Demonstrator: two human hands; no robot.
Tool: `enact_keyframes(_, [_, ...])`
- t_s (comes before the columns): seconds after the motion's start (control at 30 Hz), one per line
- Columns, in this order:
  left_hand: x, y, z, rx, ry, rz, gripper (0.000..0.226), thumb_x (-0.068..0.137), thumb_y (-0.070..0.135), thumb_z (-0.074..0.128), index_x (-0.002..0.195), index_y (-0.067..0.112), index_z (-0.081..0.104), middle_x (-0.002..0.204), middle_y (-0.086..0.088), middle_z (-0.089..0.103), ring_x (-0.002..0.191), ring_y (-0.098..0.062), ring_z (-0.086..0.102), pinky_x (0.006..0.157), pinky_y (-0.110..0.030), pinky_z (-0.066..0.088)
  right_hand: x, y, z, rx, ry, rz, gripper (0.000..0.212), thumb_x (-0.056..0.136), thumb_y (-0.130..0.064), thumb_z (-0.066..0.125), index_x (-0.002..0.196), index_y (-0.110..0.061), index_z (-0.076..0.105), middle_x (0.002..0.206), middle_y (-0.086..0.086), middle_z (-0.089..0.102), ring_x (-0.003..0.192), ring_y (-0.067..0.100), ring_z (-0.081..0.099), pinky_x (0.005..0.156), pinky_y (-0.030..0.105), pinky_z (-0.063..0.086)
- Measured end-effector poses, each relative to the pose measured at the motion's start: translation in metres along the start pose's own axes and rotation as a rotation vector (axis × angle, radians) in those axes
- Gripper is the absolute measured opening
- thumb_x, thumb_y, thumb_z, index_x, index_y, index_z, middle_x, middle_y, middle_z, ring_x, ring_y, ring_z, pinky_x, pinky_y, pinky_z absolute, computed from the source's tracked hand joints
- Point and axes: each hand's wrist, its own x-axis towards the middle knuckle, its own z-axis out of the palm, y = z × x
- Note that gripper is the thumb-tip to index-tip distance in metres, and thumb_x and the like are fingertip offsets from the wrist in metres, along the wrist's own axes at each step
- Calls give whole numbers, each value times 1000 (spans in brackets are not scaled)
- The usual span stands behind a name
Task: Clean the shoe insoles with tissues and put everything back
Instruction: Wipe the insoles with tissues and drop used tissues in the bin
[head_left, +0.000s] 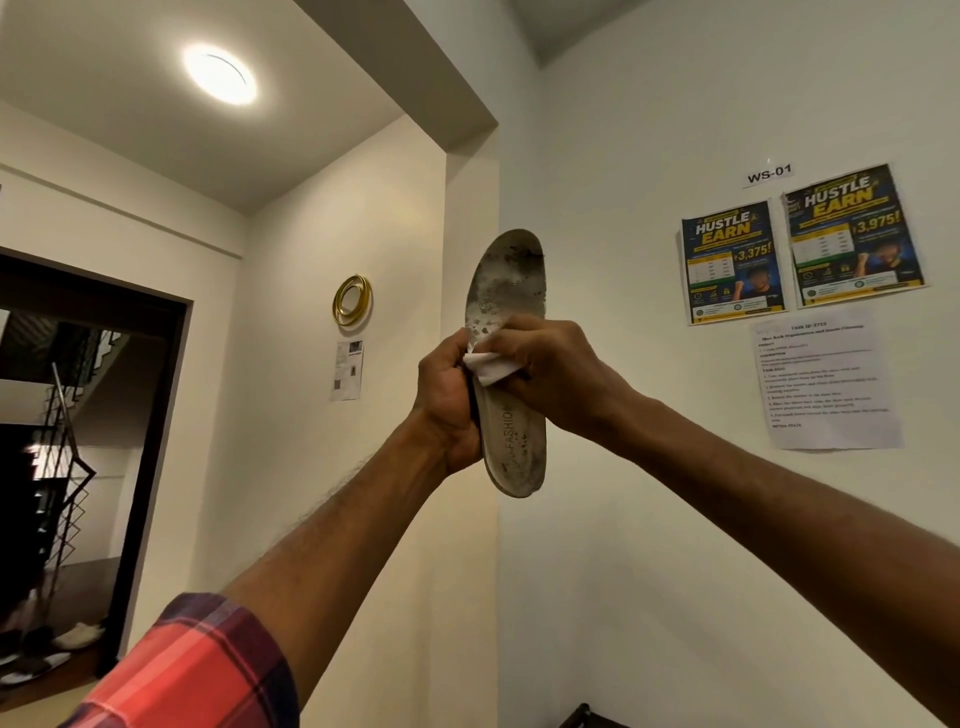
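Head view: nearest, at lower left, we saw our plaid sleeve (197, 670). Farther out, at the middle, our left hand (449, 405) gripped the insole (506, 291) by its left edge, fingers curled round it, holding it upright in the air, heel end down. Our right hand (550, 374) pinched a white tissue (488, 366) against the insole's middle, just beside the left thumb. The insole's upper part was stained dark. Behind, on the right wall, two posters (732, 262) hung under a WS-01 label (769, 174), a printed sheet (826, 382) below them. Far left, a gold mirror (352, 300) hung beside a dark doorway (78, 467), and a lamp (221, 74) shone overhead.
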Motion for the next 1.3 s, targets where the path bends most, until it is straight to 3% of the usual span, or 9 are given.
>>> enact_keyframes(0.13, [1,2,-2,-1,6,-17,49,102,47,33,108,13,67,91,-14,70,84,-28,68,78,-41,57,-4,-2,2,18,40,42,28,80,-8,81,106,-3,74,101,12,72,86,14,66,77,16,52])
enact_keyframes(0.3, [2,5,-6,-25,6,-12,50,103,47,31,110,14,69,92,-13,72,81,-28,72,73,-42,60,-9,-7,5,42,-8,57,28,79,-7,81,107,-3,75,101,12,73,87,21,70,77,25,59])
enact_keyframes(0.43, [2,6,-9,-19,16,-26,52,104,47,31,109,12,70,94,-13,73,81,-27,74,75,-40,61,-13,-14,9,57,-22,50,26,78,-5,81,104,-3,76,97,12,73,83,17,68,76,14,50])
enact_keyframes(0.57, [3,6,-10,-28,17,-25,55,103,49,30,112,12,69,100,-14,73,86,-29,73,80,-42,60,-14,-14,7,37,-16,80,29,77,-6,82,105,-2,76,97,13,73,83,22,69,74,24,56])
enact_keyframes(0.7, [5,9,-14,-47,17,-32,56,102,49,31,111,9,69,102,-15,72,92,-29,71,85,-39,58,-19,-23,13,74,-64,56,25,78,-5,82,102,-4,76,93,10,71,79,15,66,70,9,49])
enact_keyframes(0.83, [8,10,-18,-90,1,-17,59,102,50,30,123,6,64,117,-19,66,106,-32,64,104,-44,46,-21,-22,11,69,-27,127,27,76,-6,83,102,-4,77,92,9,72,78,17,67,71,-3,38])
enact_keyframes(1.0, [8,12,-22,-103,-9,-6,57,100,51,31,118,8,65,110,-17,68,97,-31,64,91,-41,50,-27,-33,18,96,-92,103,26,75,-6,83,101,-2,76,93,13,72,80,23,67,70,8,41])
enact_keyframes(1.2, [8,13,-25,-81,-21,-29,62,101,54,29,129,8,60,113,-15,66,92,-29,64,82,-38,53,-36,-39,21,116,-111,86,28,73,-5,85,99,-4,76,91,10,72,76,15,64,71,5,41])
enact_keyframes(1.3, [8,13,-29,-95,-26,-35,63,101,54,29,132,9,58,116,-14,65,92,-28,64,81,-37,53,-38,-34,20,99,-90,114,31,72,-5,86,102,-3,76,98,14,73,85,26,71,74,15,50])
